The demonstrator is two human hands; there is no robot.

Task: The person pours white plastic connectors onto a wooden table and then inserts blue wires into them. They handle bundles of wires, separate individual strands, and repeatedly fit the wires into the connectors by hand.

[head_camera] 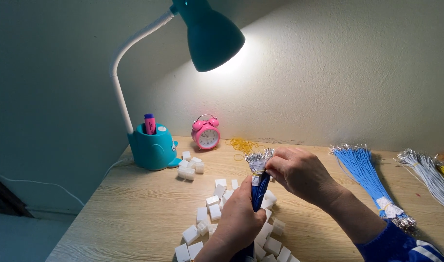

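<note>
My left hand (239, 213) has its grip shut around a dark blue wire bundle (259, 189), held upright over the wooden tabletop (130, 208). My right hand (297, 172) pinches its silver tips. White plastic housings (212, 211) lie scattered below the grip; teal lamp (210, 34) lit beyond, against a rough pale wall (353, 73).

Dark blue wire bundle (259, 190), held roughly upright, tilted slightly right, over the middle of the desk toward its front edge. Top end fanned out in silver metal terminals, white band wrapped just below them. Lower length gripped in the left hand (239, 221); right hand (299, 172) pinching at the terminal tips. Bottom end hidden behind the left hand.
</note>
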